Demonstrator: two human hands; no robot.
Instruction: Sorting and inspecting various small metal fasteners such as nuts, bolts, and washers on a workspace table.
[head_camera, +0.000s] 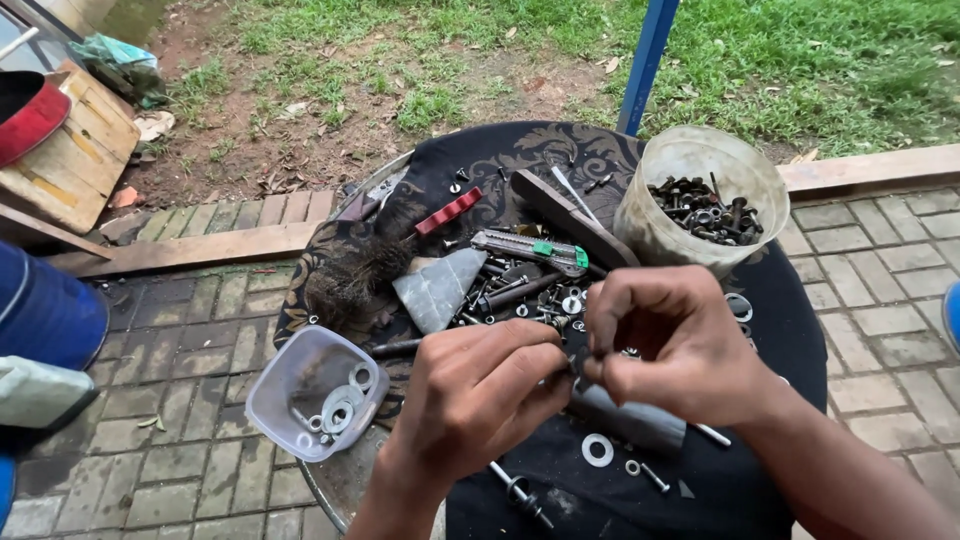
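At the centre of the frame, just below the middle, the left hand and the right hand meet above a round bench draped in a black patterned cloth. Both sets of fingers are curled inward and pinched together around a small dark metal piece, which sits right between the two sets of fingertips; it is mostly hidden by them, so its exact kind cannot be told. The left thumb and forefinger close on it from the left, the right ones from the right, and the hands nearly touch.

Directly under the right hand lies a grey cylindrical bar, and below it, toward the lower middle of the frame, a flat silver washer rests on the cloth beside a small bolt. Above the hands spreads a loose heap of bolts, nuts and washers, with a green and silver utility knife across its upper edge and a grey triangular shard to its left. A red ridged strip lies further up.

In the upper right stands a cloudy round plastic tub full of dark bolts and nuts. At the lower left, on the bench's edge, sits a clear squarish plastic container holding a few washers. Brick paving surrounds the bench.
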